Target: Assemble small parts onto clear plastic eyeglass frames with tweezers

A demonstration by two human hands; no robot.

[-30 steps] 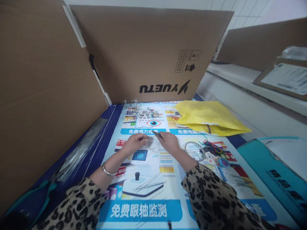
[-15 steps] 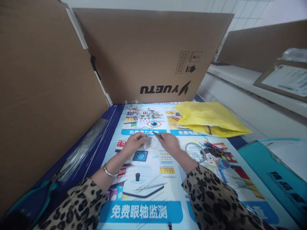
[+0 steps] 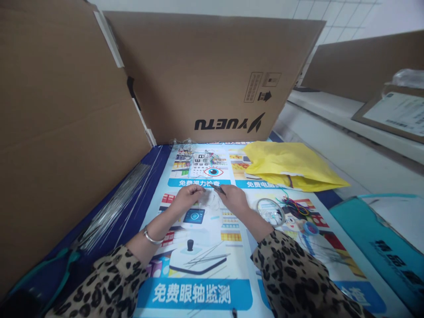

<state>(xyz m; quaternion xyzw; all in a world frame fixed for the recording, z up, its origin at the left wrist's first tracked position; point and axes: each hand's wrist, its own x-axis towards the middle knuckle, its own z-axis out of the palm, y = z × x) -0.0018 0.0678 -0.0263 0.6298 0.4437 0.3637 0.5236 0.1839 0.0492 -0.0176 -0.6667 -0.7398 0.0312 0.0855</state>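
My left hand [image 3: 186, 197] is closed in a pinch over the printed sheet [image 3: 195, 240], with a thin clear or silvery wire [image 3: 200, 204] hanging just below its fingertips. Facing it, a short gap away, my right hand [image 3: 236, 198] is wrapped round a small dark pointed metal tool [image 3: 217, 188], whose tip points left. Its handle is hidden in the palm, so I cannot tell whether it is pliers or tweezers. Between the hands are fine strands too faint to follow.
Cardboard panels [image 3: 205, 66] stand at the back and left. Thin metal wires [image 3: 115, 203] lie left, near teal-handled pliers [image 3: 62, 260]. A yellow bag [image 3: 291, 163], a round clear dish [image 3: 270, 212], coloured cords [image 3: 296, 205] and a teal pouch [image 3: 377, 238] are right. Beaded wire pieces [image 3: 210, 157] lie behind.
The tool tip in my right hand has shifted slightly left and down. My left hand keeps its pinch, and the view has moved very little.
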